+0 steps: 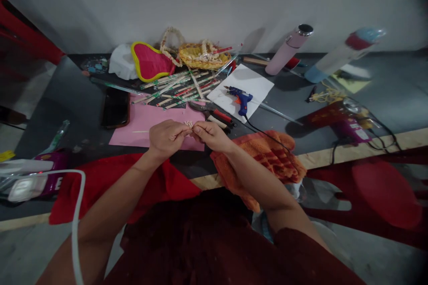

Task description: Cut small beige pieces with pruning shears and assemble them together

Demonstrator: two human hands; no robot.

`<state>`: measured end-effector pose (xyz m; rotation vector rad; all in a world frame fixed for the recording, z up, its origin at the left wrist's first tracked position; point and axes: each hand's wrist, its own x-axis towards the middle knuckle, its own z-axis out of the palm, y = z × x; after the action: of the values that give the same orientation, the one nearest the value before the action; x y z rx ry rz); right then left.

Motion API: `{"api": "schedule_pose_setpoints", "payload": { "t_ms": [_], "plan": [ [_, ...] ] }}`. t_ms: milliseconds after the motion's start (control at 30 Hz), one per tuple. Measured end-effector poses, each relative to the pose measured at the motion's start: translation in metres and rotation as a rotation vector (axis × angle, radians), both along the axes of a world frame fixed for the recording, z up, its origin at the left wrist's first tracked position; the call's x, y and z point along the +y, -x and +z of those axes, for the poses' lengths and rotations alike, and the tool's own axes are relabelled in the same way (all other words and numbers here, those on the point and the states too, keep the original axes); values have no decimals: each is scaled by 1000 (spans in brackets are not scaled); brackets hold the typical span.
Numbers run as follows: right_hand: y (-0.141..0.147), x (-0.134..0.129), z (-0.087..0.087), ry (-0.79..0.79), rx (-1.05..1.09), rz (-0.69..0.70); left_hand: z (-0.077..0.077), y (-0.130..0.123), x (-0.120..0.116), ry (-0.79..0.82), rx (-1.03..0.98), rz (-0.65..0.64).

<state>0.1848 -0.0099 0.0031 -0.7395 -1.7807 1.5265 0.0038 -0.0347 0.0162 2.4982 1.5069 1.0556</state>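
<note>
My left hand (170, 137) and my right hand (210, 135) meet over the pink paper (143, 116), fingertips closed in a pinch. Between them is a small cluster of short pale pieces (188, 123), too small to make out exactly. Just beyond my right hand lie pruning shears (219, 116) with red and pale handles. A thin pale stick (140, 132) rests on the paper, left of my left hand. Wrapped wooden chopsticks (180, 87) are spread behind the paper. A blue hot glue gun (241, 99) lies on a white sheet (259, 83) to the right.
Along the wall stand a yellow wicker basket (190, 60), a pink flask (289, 49) and a clear bottle (347, 53). A phone (115, 107) lies left of the paper. Red cloth (123, 178) and an orange towel (277, 156) overlap the table's front edge. The glue gun's cord (267, 135) crosses the towel.
</note>
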Motion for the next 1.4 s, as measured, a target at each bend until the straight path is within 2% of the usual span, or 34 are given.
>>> {"api": "schedule_pose_setpoints", "payload": {
  "t_ms": [133, 200, 367, 433, 533, 667, 767, 867, 1067, 1400],
  "plan": [
    [0, -5, 2, 128, 128, 22, -1, 0, 1, 59, -148, 22],
    [-2, -4, 4, 84, 106, -27, -2, 3, 4, 79, -167, 44],
    [-9, 11, -3, -435, -293, -260, -6, 12, 11, 105, 8, 154],
    [-9, 16, -11, -549, -401, -256, -12, 14, 14, 140, 81, 156],
    [-9, 21, -21, -634, -461, -208, -22, 16, 18, 198, 140, 120],
    [-13, 23, -22, -656, -392, -331, -32, 17, 21, 224, 134, 98],
    [-16, 24, -21, -656, -349, -441, -33, 17, 22, 226, 111, 108],
    [-16, 24, -22, -674, -353, -493, -33, 18, 23, 236, 95, 115],
    [-11, 22, -30, -748, -378, -508, -34, 18, 24, 223, 52, 158],
    [-4, 17, -29, -812, -623, -501, -41, 20, 23, 180, 21, 193]
  ]
}}
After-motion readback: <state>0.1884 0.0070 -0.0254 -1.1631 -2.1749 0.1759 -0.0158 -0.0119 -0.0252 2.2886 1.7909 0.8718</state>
